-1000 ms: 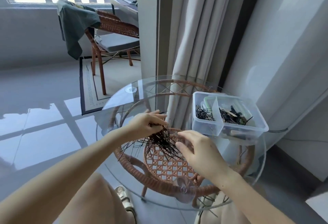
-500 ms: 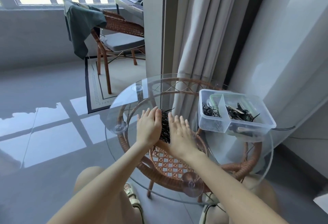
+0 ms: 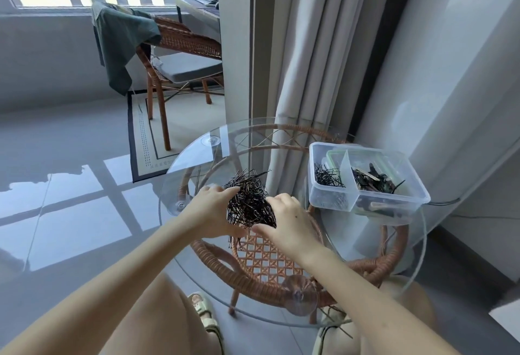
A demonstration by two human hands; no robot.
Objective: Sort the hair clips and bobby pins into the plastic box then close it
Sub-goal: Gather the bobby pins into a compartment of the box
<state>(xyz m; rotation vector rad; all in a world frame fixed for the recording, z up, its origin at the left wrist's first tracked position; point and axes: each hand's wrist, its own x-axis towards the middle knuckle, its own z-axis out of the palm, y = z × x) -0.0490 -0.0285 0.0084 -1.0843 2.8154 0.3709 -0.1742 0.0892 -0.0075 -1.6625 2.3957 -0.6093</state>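
Bare forearms; pale cream strappy sandals.

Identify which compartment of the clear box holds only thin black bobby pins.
The left compartment: it holds thin black bobby pins, while the right compartment holds chunkier hair clips.

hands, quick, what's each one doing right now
left hand: fingers curled round the left side of the bobby pins, holding them
right hand: fingers curled round the right side of the same pile, holding it

Clear glossy glass tabletop, woven rattan frame, translucent plastic box.
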